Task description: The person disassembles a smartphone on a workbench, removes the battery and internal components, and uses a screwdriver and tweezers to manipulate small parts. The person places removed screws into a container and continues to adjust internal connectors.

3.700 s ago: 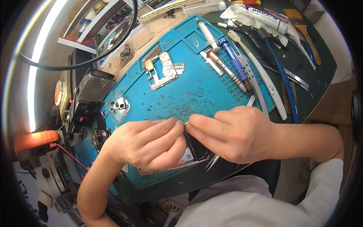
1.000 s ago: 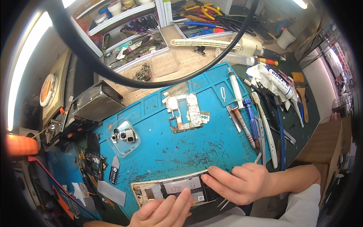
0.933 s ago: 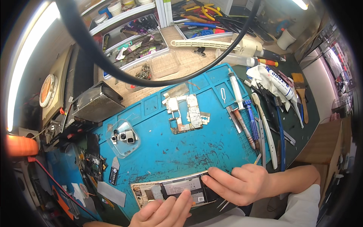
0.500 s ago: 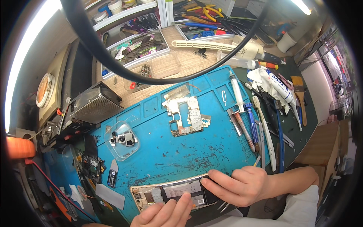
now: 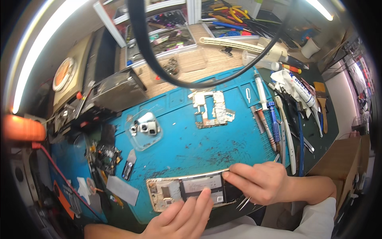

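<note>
Opened phone (image 5: 203,184) partly under left hand (image 5: 181,217), fingers together, right hand (image 5: 262,182) at its far right corner, both grips unclear.

1. Two bare hands: one left hand (image 5: 181,219), one right hand (image 5: 262,183).
2. One opened phone (image 5: 201,185).
3. One pale circuit board (image 5: 220,108).
4. One clear tray (image 5: 149,145) holding camera modules (image 5: 150,127).
5. One slim syringe (image 5: 260,91).
6. One blue ridged-handle tool (image 5: 273,120).
7. One SIM pin (image 5: 248,95).
8. One white tube (image 5: 305,92).
9. One wide flat brush (image 5: 320,87).
10. One blue-handled brush (image 5: 301,139).
11. Several pliers (image 5: 234,16), too crowded to count.
</note>
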`<move>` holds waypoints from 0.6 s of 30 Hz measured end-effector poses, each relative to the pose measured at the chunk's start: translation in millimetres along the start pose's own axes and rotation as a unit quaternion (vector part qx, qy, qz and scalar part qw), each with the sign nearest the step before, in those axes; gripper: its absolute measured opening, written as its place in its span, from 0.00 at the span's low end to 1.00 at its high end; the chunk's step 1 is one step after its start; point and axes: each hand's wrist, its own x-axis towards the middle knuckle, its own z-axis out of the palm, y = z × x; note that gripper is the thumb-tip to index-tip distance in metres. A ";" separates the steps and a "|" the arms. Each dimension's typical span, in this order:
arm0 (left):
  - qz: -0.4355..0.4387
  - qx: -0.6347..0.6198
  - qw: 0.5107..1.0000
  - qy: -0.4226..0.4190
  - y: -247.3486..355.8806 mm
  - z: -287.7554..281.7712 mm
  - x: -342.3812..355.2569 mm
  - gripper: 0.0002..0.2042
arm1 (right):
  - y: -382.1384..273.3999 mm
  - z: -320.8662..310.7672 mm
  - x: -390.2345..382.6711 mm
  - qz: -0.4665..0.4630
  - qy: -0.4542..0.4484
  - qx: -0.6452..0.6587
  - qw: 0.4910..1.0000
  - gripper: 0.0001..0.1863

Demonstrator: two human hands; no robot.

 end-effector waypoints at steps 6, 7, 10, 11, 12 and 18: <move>0.005 0.079 0.997 -0.021 7.9 -20.7 5.4 0.18 | -0.1 3.8 -2.3 -0.005 0.013 -0.002 1.000 0.26; -0.003 0.080 0.997 -0.012 10.9 -21.8 1.9 0.18 | -0.9 3.4 -1.7 -0.006 0.015 0.000 1.000 0.26; 0.004 0.088 0.996 -0.030 12.8 -25.8 -2.9 0.18 | -2.5 1.5 -1.6 -0.005 0.013 0.002 1.000 0.27; -0.012 0.066 0.998 -0.017 16.2 -19.8 -7.2 0.18 | -2.7 1.6 -1.3 -0.006 0.015 0.002 1.000 0.27; -0.027 0.042 0.999 -0.005 19.3 -10.4 -8.8 0.18 | -3.0 2.1 -0.6 -0.005 0.022 0.008 1.000 0.27; -0.082 0.004 0.997 0.009 35.2 0.2 -15.8 0.22 | -5.0 2.1 0.4 -0.005 0.018 0.006 1.000 0.27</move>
